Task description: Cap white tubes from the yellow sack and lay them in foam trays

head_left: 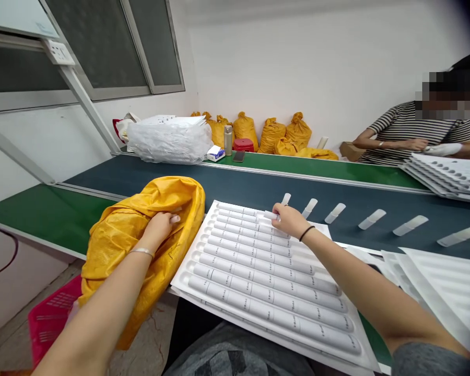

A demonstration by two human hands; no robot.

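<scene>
My left hand (160, 230) is at the mouth of a crumpled yellow sack (129, 219), its fingers closed on a small white piece whose end (175, 219) sticks out; the rest is hidden. My right hand (290, 222) pinches a short white tube (272, 214) over the far rows of a white moulded tray (297, 344). Long grooves in the tray hold rows of white tubes (254, 282) with small dark print. Beyond my right hand, several translucent white tubes (335, 213) stand spaced out along the dark conveyor belt (235, 183).
More trays (446, 292) lie to my right. Across the belt, a person (411, 130) works beside stacked trays (450, 172). A plastic-wrapped bundle (168, 141), a bottle (227, 140) and a phone (238, 156) sit on the far ledge. A pink basket (53, 318) stands below the sack.
</scene>
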